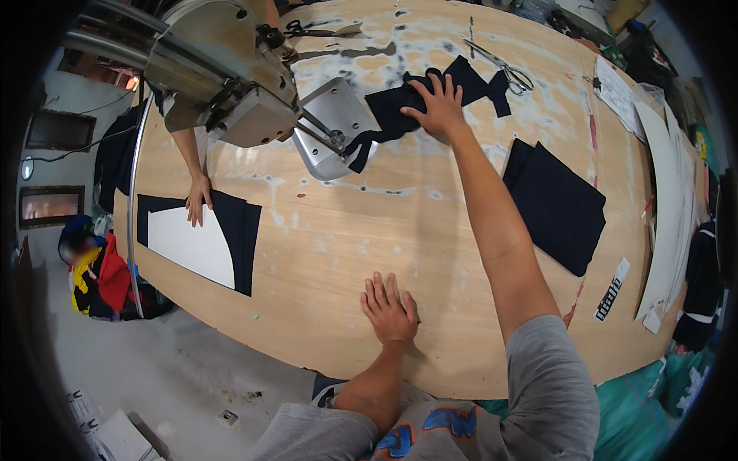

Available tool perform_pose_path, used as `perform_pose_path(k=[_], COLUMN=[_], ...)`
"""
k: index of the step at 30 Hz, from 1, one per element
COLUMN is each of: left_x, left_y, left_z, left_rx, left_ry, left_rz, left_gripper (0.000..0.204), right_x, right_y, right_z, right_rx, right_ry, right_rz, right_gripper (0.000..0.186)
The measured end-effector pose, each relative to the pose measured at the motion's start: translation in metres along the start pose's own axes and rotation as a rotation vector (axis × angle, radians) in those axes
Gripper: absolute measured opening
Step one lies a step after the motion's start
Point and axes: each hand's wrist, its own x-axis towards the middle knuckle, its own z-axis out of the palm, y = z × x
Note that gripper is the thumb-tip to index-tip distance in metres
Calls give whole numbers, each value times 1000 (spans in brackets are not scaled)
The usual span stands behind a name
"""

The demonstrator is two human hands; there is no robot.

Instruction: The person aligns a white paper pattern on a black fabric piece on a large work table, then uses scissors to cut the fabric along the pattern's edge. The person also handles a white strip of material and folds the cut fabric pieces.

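My right hand (438, 107) rests spread on dark navy fabric pieces (469, 81) near the back of the wooden table (323, 238). A narrow dark strip runs from them onto the metal base plate of a cutting machine (223, 92), beside its upright blade. My left hand (388, 311) lies open and flat on bare wood near the front. A co-worker's hand (198, 200) rests on a white curved pattern piece (192, 246) over navy fabric at the left. A folded navy stack (553, 215) lies right of my forearm.
Scissors (500, 65) and black shears (315, 29) lie at the back. Long white card sheets (661, 215), papers (615, 96) and a small ruler-like strip (611, 288) are at the right. A pile of coloured cloth (108, 276) sits beyond the left table edge.
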Motion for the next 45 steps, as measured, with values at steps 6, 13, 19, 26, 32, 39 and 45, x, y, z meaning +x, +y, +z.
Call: perform_pose_path(k=[6, 13, 19, 26, 32, 39, 45], left_x=[-1, 0, 6, -11, -12, -8, 41], left_y=[4, 6, 5, -10, -12, -30, -145], left_z=[2, 6, 10, 0, 6, 0, -56], left_rx=[-6, -5, -44, -5, -87, -337, -720], left_ry=[14, 22, 9, -68, 105, 366, 252], left_rz=[-21, -32, -17, -81, -24, 115, 469], left_gripper=[59, 60, 60, 62, 62, 52, 30], right_x=[-67, -52, -36, -122, -275, -449, -567], right_y=[-43, -7, 158, 22, -42, -110, -171], right_z=[1, -49, -33, -52, -77, -157, -168], right_rx=[165, 444, -111, 92, 64, 13, 56], right_ry=[78, 298, 45, 27, -45, -293, -220], right_rz=[62, 132, 125, 113, 291, 579, 823], right_gripper=[57, 49, 77, 50, 73, 67, 65])
